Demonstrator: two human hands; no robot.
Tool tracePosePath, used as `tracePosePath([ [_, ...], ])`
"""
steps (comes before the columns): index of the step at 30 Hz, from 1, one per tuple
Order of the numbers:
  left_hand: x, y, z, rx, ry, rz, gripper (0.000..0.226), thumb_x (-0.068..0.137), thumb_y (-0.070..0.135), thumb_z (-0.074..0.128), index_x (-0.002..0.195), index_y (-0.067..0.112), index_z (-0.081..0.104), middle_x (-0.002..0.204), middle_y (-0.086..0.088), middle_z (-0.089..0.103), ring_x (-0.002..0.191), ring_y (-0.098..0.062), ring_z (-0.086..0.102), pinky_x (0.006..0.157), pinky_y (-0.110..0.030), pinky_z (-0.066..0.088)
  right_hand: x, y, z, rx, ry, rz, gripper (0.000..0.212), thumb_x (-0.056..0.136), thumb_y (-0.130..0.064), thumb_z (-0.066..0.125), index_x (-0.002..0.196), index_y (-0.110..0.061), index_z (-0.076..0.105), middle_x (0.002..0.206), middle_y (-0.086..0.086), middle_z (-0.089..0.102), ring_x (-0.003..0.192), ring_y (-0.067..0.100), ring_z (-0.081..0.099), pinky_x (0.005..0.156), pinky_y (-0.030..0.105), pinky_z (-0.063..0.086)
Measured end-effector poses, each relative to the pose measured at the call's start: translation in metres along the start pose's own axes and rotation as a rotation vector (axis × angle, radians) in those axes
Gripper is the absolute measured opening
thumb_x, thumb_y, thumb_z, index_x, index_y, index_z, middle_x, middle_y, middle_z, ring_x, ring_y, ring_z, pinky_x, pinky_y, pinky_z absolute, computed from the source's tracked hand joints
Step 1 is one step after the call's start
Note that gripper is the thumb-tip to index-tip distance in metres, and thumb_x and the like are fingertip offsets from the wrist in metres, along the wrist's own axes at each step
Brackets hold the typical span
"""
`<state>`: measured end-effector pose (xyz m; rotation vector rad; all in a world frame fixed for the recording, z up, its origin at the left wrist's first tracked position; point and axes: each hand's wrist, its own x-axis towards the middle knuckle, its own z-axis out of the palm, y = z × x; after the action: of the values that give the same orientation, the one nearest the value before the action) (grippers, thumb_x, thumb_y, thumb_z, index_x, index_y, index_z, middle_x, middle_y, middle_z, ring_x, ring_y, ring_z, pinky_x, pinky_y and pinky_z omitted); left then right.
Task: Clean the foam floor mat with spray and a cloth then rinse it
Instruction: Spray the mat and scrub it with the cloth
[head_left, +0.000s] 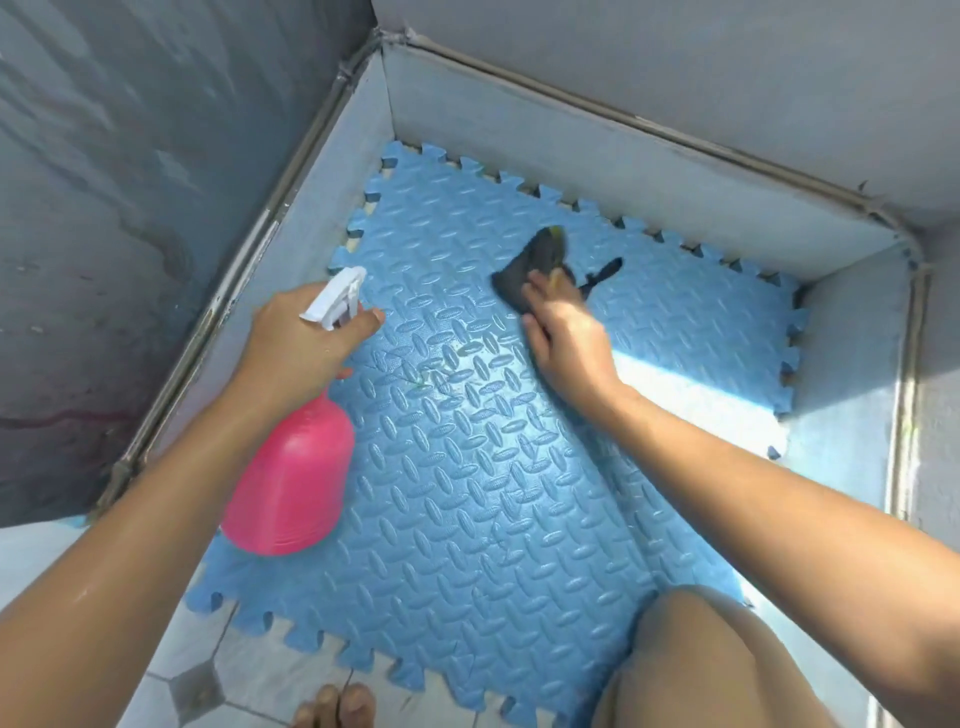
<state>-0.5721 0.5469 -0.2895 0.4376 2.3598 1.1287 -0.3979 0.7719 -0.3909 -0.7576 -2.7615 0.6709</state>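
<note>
Midway, judging by the scene, left hand (306, 338) grips a spray bottle (291, 483), right hand (566, 338) presses a cloth (535, 265) under its fingertips onto the mat (467, 467); rinsing remains.

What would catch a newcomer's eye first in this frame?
The big blue foam mat with its embossed pattern fills the middle of the view, lying in a walled corner. Against it stands out the pink spray bottle, held in the left hand at the mat's left side. Farther back, the right hand presses a dark cloth onto the mat.
</note>
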Motion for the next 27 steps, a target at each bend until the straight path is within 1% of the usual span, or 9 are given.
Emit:
tracePosePath([
  [4,0.004,-0.001,0.007,0.067,-0.003,0.011,0.039,0.086,0.035,0.080,0.086,0.000,0.063,0.064,-0.004,0.050,0.054,-0.012,0.054,0.073,-0.046,0.066,-0.075,-0.026,0.014,0.024,-0.349,-0.720,0.038,0.105,-0.026,0.051,0.138,-0.009,0.059,0.149,0.007,0.052,0.147,0.026,0.035,0.122,0.041,0.029],
  [6,0.006,-0.002,0.008,0.137,-0.028,0.052,0.044,0.084,0.042,0.081,0.080,0.004,0.059,0.064,-0.006,0.053,0.059,-0.022,0.057,0.075,-0.041,0.060,-0.071,-0.012,0.006,-0.013,-0.395,-0.882,0.037,0.105,-0.024,0.051,0.138,-0.009,0.059,0.149,0.007,0.052,0.147,0.027,0.036,0.121,0.040,0.031],
  [9,0.002,0.002,0.014,0.231,-0.092,0.108,0.050,0.082,0.046,0.082,0.069,0.007,0.053,0.064,-0.009,0.054,0.064,-0.028,0.048,0.063,-0.034,0.039,-0.033,0.032,-0.015,-0.084,-0.210,-0.583,0.039,0.103,-0.023,0.055,0.140,-0.011,0.058,0.150,0.006,0.051,0.144,0.025,0.042,0.119,0.038,0.035],
  [12,-0.008,-0.002,0.027,0.289,-0.182,0.006,0.058,0.072,0.060,0.077,0.060,0.006,0.061,0.054,-0.008,0.065,0.052,-0.020,0.055,0.059,-0.032,0.043,0.008,0.088,-0.046,-0.118,-0.008,0.031,0.043,0.104,-0.024,0.050,0.146,-0.012,0.050,0.158,0.005,0.040,0.149,0.025,0.031,0.118,0.043,0.033],
  [14,-0.017,-0.008,0.031,0.348,-0.162,-0.074,0.061,0.067,0.066,0.074,0.053,0.009,0.057,0.045,-0.004,0.061,0.046,-0.022,0.058,0.055,-0.034,0.047,0.020,0.109,-0.058,-0.084,0.071,0.323,0.045,0.106,-0.026,0.045,0.148,-0.013,0.047,0.161,0.002,0.036,0.151,0.023,0.024,0.121,0.041,0.028],
  [17,-0.025,-0.015,0.022,0.336,-0.122,-0.074,0.067,0.068,0.065,0.080,0.059,0.006,0.051,0.051,-0.012,0.057,0.051,-0.031,0.055,0.055,-0.039,0.047,0.023,0.112,-0.056,-0.106,0.135,0.386,0.044,0.106,-0.025,0.044,0.147,-0.013,0.048,0.159,0.002,0.038,0.151,0.023,0.026,0.121,0.035,0.025],
  [20,-0.031,-0.021,0.002,0.370,-0.236,-0.018,0.063,0.074,0.060,0.081,0.060,0.007,0.049,0.051,-0.007,0.049,0.047,-0.016,0.040,0.056,-0.036,0.038,0.024,0.107,-0.048,-0.102,0.167,0.425,0.043,0.105,-0.024,0.045,0.146,-0.012,0.050,0.158,0.002,0.040,0.150,0.024,0.027,0.121,0.034,0.024],
  [23,-0.039,-0.034,-0.010,0.365,-0.250,-0.102,0.063,0.067,0.063,0.073,0.056,0.002,0.061,0.047,-0.009,0.062,0.043,-0.020,0.054,0.056,-0.035,0.048,0.025,0.105,-0.043,-0.102,0.179,0.448,0.042,0.105,-0.025,0.044,0.145,-0.012,0.052,0.157,0.002,0.042,0.150,0.025,0.028,0.122,0.036,0.023],
  [27,-0.048,-0.043,-0.019,0.320,-0.167,-0.107,0.075,0.066,0.070,0.078,0.062,-0.002,0.056,0.057,-0.020,0.061,0.045,-0.019,0.046,0.052,-0.034,0.043,0.022,0.092,-0.039,-0.077,0.176,0.387,0.040,0.105,-0.024,0.046,0.141,-0.010,0.056,0.155,0.003,0.045,0.149,0.026,0.030,0.121,0.033,0.023],
])
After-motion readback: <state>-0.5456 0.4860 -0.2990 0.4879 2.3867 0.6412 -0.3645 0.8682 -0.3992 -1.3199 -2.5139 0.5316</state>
